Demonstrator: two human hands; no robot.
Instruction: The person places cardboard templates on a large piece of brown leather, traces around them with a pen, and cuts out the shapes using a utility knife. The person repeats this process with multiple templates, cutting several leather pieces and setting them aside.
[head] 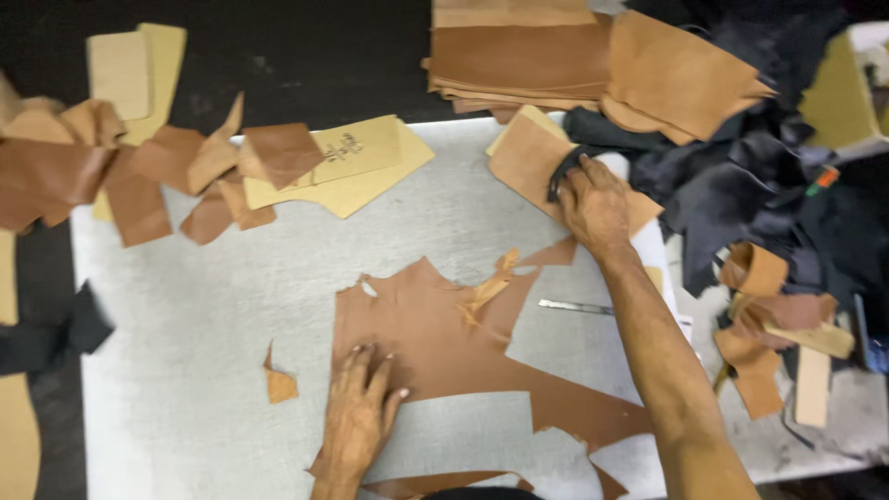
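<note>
One large, ragged brown leather sheet point(435, 343) lies on the grey table point(185, 370); left hand point(359, 412) presses it, fingers spread. Right hand point(593, 208) rests on one tan leather piece point(528, 157), fingers together, gripping a black strap point(561, 168).

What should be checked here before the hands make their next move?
1. Left hand flat on the brown leather sheet: ok.
2. Right hand on the tan leather piece, fingers at a black strip: ok; whether it is gripped, cannot tell.
3. Leather sheet lying flat on the grey table: not ok, a curled scrap sits on it.
4. Metal blade apart from both hands: ok.
5. Cardboard patterns free of offcuts: not ok, brown scraps overlap them.
</note>
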